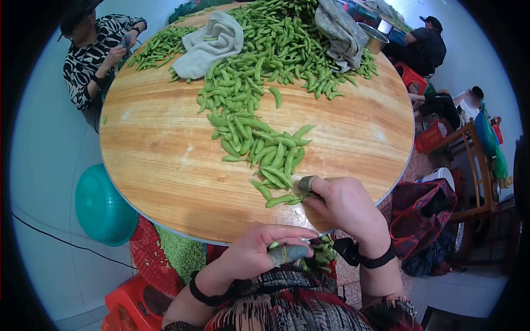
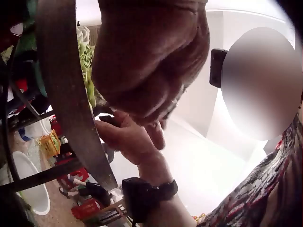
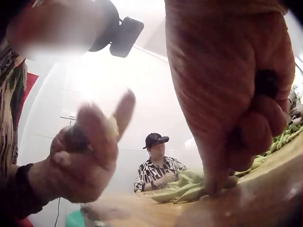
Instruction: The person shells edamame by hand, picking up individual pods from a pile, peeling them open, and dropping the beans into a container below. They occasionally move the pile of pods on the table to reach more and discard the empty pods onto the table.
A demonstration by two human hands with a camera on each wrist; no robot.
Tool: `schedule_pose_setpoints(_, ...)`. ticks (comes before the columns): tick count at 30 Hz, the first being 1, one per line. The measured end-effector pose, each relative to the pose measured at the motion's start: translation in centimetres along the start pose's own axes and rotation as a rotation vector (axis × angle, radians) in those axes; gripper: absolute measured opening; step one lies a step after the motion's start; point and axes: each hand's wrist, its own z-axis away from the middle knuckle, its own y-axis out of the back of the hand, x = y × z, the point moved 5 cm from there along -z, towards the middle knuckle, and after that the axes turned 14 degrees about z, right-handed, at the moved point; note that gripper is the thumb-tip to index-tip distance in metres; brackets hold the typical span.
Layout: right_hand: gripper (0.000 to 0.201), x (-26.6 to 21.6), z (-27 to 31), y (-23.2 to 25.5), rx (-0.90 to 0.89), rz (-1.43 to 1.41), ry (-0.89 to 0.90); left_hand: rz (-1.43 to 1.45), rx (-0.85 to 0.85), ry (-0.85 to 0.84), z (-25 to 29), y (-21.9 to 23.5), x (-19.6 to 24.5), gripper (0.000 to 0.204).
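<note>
Green pods (image 1: 276, 160) trail down the round wooden table (image 1: 160, 149) from a large heap. At the table's near edge, my right hand (image 1: 350, 207), one digit in a dark cover, pinches the end of a pod (image 1: 282, 200); the right wrist view shows its curled fingers low beside pods (image 3: 187, 189). Just off the edge, my left hand (image 1: 251, 248) holds a small green piece (image 1: 274, 244) by its covered thumb, which carries a yellowish band. A thin shiny item lies by its fingertips, too small to identify. The left wrist view hides the left fingertips.
Grey cloths (image 1: 212, 44) lie on the heap, near a metal pot (image 1: 372, 37). Below the table are shelled beans (image 1: 182, 251), a teal basin (image 1: 105, 204) and a red stool (image 1: 138, 300). A person in a patterned shirt (image 1: 91, 60) sits across at left; others sit at right.
</note>
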Motion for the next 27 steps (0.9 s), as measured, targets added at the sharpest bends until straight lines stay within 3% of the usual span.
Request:
schedule_pose_setpoints(2, 0.017, 0.6, 0.4, -0.9, -0.026, 0.000, -0.031, 0.067, -0.024, -0.106, -0.2, 0.2, -0.2, 0.039)
schedule_pose_setpoints(3, 0.016, 1.0, 0.7, -1.1, 0.077, -0.074, -0.051, 0.065, -0.027, -0.103, -0.5, 0.0, -0.1, 0.039)
schedule_pose_setpoints(5, 0.017, 1.1, 1.2, -1.2, 0.179, -0.149, -0.069, 0.226, 0.446, -0.131, -1.2, 1.5, 0.1, 0.044)
schedule_pose_setpoints(7, 0.016, 1.5, 1.9, -1.2, 0.290, -0.588, -0.188, 0.381, 0.467, -0.156, -1.9, 1.3, 0.3, 0.047)
schedule_pose_setpoints(8, 0.016, 1.0, 2.0, -1.4, 0.291, -0.590, -0.188, 0.484, 0.462, -0.191, -2.2, 1.4, 0.3, 0.042)
schedule_pose_setpoints(10, 0.015, -0.2, 2.1, -3.1, 0.071, -1.143, -0.257, 0.582, 0.459, -0.223, -2.5, 1.4, 0.0, 0.037)
schedule_pose_setpoints(11, 0.015, -0.7, 2.3, -3.1, 0.072, -1.148, -0.256, 0.553, 0.480, -0.267, -2.6, 1.6, 0.0, 0.032)
schedule_pose_setpoints(13, 0.015, -2.0, 2.6, -3.4, -0.084, -1.432, -0.306, 0.520, 0.504, -0.313, -2.5, 1.6, 0.1, 0.027)
schedule_pose_setpoints(15, 0.015, -2.2, 2.8, -3.2, -0.179, -1.420, -0.297, 0.597, 0.571, -0.327, -2.3, 1.7, -0.2, 0.020)
schedule_pose_setpoints(17, 0.019, -2.8, 2.7, -3.5, -0.242, -1.581, -0.157, 0.585, 0.610, -0.357, -2.1, 2.5, -0.3, 0.020)
schedule_pose_setpoints(20, 0.022, -3.5, 2.7, -3.2, -0.308, -1.604, -0.168, 0.575, 0.660, -0.422, -1.7, 3.1, -0.5, 0.017)
schedule_pose_setpoints(27, 0.021, -4.2, 2.5, -3.8, -0.270, -1.570, -0.147, 0.305, 0.725, -0.560, -0.7, 3.1, -0.7, 0.018)
